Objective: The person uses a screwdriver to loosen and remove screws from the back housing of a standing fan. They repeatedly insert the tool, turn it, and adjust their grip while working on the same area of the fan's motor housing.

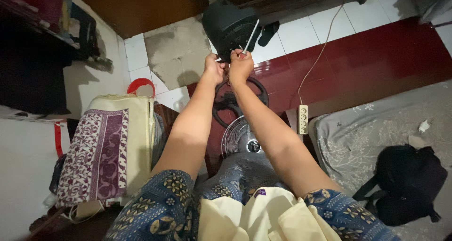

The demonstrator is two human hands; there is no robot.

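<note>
Two bare arms reach out from the body, over a lap in blue patterned cloth. Just past the knees, between the arms, a round wire fan guard (239, 138) lies flat on the dark red floor (376, 57). A black ring (241, 100) lies just beyond the fan guard, under the wrists.

Farther out, the left hand (214, 69) and the right hand (240, 67) meet, touching each other. Both grips are closed tight around a thin white cable tie (251, 37). Its long tail sticks up and to the right from the right hand. The cable tie sits at the near edge of a black fan body (230, 24), which stands on the floor at the far end of the reach.

The cable tie looks light, thin and bendy, and a bit slippery, so I think it is best pinched close to the end with the fingertips. The fan body looks hard and heavier, so it should stay put while the hands work.

To the left lies a folded purple and cream rug (101, 151), with a red bowl (141, 86) just behind it. To the right, a white power strip (303, 119) lies on the floor with its cord running far away. A black bag (407, 182) rests on a grey mattress (358, 142).
</note>
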